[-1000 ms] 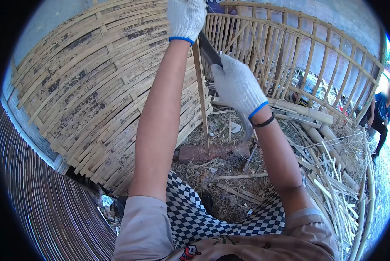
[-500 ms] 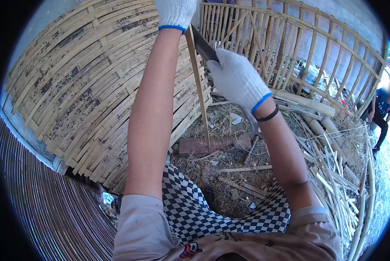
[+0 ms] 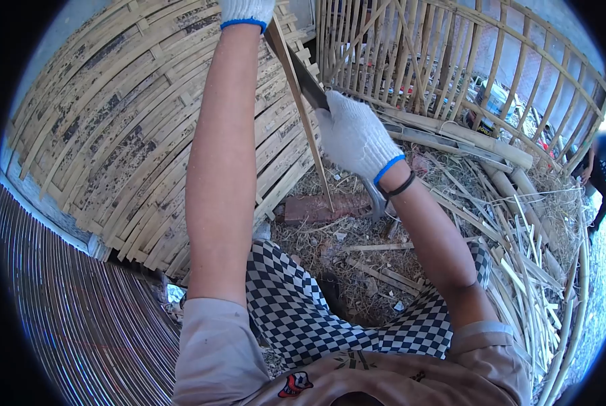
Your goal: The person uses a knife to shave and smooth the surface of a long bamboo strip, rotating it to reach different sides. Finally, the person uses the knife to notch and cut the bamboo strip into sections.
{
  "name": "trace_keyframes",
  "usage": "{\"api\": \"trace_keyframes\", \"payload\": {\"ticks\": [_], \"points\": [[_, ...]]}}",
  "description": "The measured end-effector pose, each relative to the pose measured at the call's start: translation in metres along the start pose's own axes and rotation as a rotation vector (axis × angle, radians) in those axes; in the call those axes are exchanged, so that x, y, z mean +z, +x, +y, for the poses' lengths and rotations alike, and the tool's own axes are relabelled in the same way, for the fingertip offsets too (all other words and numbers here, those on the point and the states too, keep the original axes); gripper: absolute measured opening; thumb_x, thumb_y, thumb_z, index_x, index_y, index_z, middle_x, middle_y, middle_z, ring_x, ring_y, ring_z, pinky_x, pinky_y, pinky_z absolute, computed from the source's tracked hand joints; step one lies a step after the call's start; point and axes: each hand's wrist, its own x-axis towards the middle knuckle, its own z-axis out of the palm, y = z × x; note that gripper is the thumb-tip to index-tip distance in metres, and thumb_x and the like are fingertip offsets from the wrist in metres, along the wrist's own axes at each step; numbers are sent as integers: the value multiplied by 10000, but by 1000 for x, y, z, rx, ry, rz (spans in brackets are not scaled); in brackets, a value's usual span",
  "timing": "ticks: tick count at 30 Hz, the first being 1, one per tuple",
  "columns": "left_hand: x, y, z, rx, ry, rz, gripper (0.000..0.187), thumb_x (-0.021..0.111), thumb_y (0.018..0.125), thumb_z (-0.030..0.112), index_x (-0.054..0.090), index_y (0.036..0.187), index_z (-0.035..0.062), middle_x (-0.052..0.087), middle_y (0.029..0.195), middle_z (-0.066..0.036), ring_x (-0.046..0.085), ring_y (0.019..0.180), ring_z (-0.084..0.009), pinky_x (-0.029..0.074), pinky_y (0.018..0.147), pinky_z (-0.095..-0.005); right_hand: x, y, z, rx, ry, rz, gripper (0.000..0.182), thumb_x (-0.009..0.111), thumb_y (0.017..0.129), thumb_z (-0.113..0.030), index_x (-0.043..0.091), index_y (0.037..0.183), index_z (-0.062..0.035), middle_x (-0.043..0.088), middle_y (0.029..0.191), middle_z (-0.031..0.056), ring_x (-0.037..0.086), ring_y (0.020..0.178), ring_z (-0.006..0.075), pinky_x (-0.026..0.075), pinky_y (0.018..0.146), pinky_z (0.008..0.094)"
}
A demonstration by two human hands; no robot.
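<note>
My left hand (image 3: 247, 10), in a white knit glove with a blue cuff, is at the top edge, its fingers cut off by the frame. Beside it, the upper end of a long bamboo strip (image 3: 304, 118) meets the glove. The strip slants down, its lower end on a reddish brick-like block (image 3: 316, 208). My right hand (image 3: 358, 132), gloved the same way, is closed around the handle of a knife with a long dark blade (image 3: 306, 84). That blade lies along the strip's upper part. Below my right wrist, a grey curved piece (image 3: 376, 201) shows, perhaps the handle's end.
A woven bamboo panel (image 3: 120, 128) leans at left, and a bamboo slat fence (image 3: 445, 61) stands behind. Bamboo poles (image 3: 479, 139) and loose split strips (image 3: 526, 291) lie at right. Another person (image 3: 599, 169) is at the far right. Straw and scraps cover the ground.
Both hands have shifted left, with the knife and the strip's upper end. My left hand is further out of frame, and my right hand is slightly lower. The view has turned a little.
</note>
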Motion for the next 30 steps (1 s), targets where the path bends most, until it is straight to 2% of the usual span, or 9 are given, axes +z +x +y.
{"api": "trace_keyframes", "payload": {"ticks": [6,10,11,13,15,17,23,27,30], "points": [[-10,-1,5,-17,87,43,232,711,982,305,584,983,111,471,621,49,431,434,-87,294,369,-262,26,-13,1,48,131,63,255,527,1026,-225,570,1044,25,678,798,291,702,830,467,563,751,540],[-13,-1,12,-14,64,36,232,704,987,303,584,911,120,451,602,53,406,420,-88,276,371,-271,8,-6,1,-27,86,17,229,529,1026,-220,533,1056,7,676,779,279,699,799,464,555,720,548],[-10,-3,14,-23,67,28,233,700,990,299,584,893,122,447,599,54,400,417,-89,273,372,-274,13,-10,-1,-38,119,93,250,521,1032,-235,533,1069,12,683,789,270,704,812,458,560,734,543],[-4,-13,18,6,140,77,240,681,1002,283,587,845,128,434,590,58,375,409,-88,260,376,-281,34,-18,3,35,130,34,256,517,1035,-241,539,1067,13,687,797,266,706,821,454,560,741,541],[-33,5,18,-274,-284,-97,237,678,1003,282,584,850,126,434,589,59,377,409,-88,265,376,-281,31,-20,4,38,113,11,251,512,1038,-238,539,1075,8,690,806,262,706,830,448,560,746,541],[-23,2,10,6,91,70,231,675,1002,288,576,863,132,426,577,59,384,406,-90,274,375,-280,14,-17,-2,15,103,-6,239,517,1033,-231,539,1073,4,690,803,263,705,825,450,560,741,542],[-41,5,12,53,106,94,179,662,1003,298,612,941,137,421,570,55,378,401,-94,275,372,-273,49,-21,6,2,123,-15,192,541,1012,-209,549,1043,-20,688,792,266,704,812,455,555,726,553],[-41,3,17,73,146,60,212,658,1003,322,601,903,145,403,555,59,370,404,-93,279,375,-275,43,-33,-5,98,159,-18,217,554,1017,-243,539,1075,-34,672,792,279,674,802,488,524,692,585],[-57,8,18,57,256,85,238,643,1010,338,596,873,148,384,553,65,360,408,-94,274,376,-278,91,-50,23,104,166,-105,202,555,993,-208,527,1063,-21,693,794,252,699,797,454,553,696,545]]}}
